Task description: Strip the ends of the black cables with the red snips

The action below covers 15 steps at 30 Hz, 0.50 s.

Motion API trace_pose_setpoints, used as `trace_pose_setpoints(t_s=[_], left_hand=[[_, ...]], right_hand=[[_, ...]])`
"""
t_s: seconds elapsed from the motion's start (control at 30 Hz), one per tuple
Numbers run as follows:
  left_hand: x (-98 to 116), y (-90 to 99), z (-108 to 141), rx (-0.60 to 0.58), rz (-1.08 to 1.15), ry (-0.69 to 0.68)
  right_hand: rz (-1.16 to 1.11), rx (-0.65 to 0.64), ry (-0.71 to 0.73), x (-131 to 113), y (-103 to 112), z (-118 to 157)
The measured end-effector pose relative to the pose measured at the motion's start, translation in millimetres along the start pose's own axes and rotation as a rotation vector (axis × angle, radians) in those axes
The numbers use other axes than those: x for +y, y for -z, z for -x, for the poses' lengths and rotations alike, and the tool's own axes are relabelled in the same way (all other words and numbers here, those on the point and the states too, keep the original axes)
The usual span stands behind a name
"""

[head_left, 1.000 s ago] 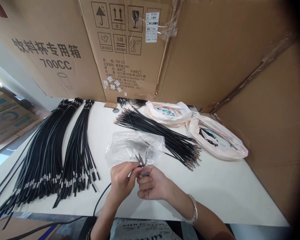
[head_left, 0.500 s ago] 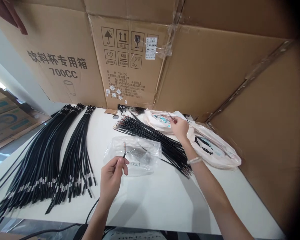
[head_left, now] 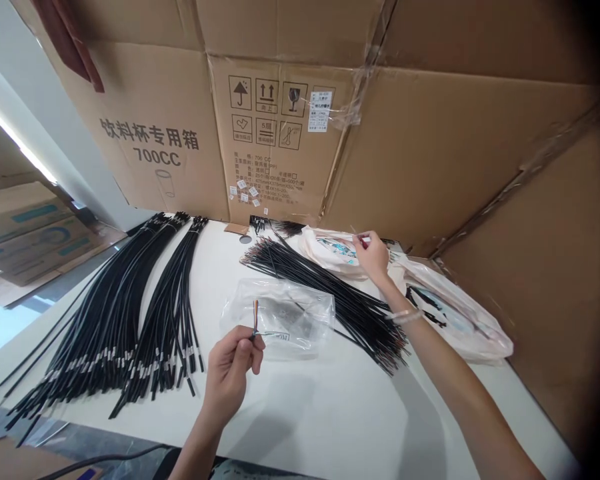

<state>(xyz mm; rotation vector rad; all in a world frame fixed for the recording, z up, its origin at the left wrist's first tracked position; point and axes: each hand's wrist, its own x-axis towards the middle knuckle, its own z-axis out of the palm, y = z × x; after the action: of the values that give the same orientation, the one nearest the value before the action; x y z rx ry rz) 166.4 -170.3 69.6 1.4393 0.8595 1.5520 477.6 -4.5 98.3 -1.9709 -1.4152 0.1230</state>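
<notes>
My left hand [head_left: 230, 373] is closed on the end of a black cable, and thin coloured inner wires [head_left: 255, 315] stick up from between thumb and fingers. One pale wire is bent off to the right. Beneath them lies a clear plastic bag [head_left: 280, 293] with dark printing. Farther back, my right hand [head_left: 373, 259] grips a small tool with a red handle [head_left: 363, 243] and a thin tip; its exact kind is hard to make out. That hand is over a white plastic bag [head_left: 325, 248], just beyond a bundle of black cables [head_left: 330, 300] with bared ends.
Large bundles of black cables [head_left: 115, 300] cover the left of the white table [head_left: 320, 420]. At the right lies another white bag [head_left: 470, 323]. Cardboard walls [head_left: 450, 153] close off the back and right side. Boxes [head_left: 35, 230] stand beyond the table at left.
The upright coloured wires, fanned out before, now stand close together, with the pale wire still off to the right. Both hands keep their grips. The camera view has shifted slightly.
</notes>
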Motion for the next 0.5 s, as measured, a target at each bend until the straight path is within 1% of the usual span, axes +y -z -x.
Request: trace_pose_setpoints(t_s=[0.07, 0.2, 0.27, 0.33, 0.37, 0.43, 0.5], left_hand=[[-4, -0.1, 0, -0.004, 0.028, -0.052], [-11, 1.2, 1, -0.055, 0.043, -0.103], [-12, 1.3, 2, -0.062, 0.049, -0.111], [-12, 0.7, 2, -0.082, 0.046, -0.126], [-11, 0.3, 2, -0.091, 0.038, -0.14], [-8, -0.1, 3, -0.092, 0.002, -0.165], [-6, 0.8, 3, -0.079, -0.062, -0.188]], right_hand=[[-0.111, -0.053, 0.113, -8, -1, 43], [-0.307, -0.238, 0.3, -26, 3, 136], [-0.512, -0.335, 0.505, -38, 9, 170], [-0.662, -0.369, 0.644, -54, 12, 190], [-0.726, -0.384, 0.673, -63, 13, 197], [-0.871, -0.43, 0.688, -81, 12, 204], [-1.005, -0.529, 0.637, -98, 12, 206]])
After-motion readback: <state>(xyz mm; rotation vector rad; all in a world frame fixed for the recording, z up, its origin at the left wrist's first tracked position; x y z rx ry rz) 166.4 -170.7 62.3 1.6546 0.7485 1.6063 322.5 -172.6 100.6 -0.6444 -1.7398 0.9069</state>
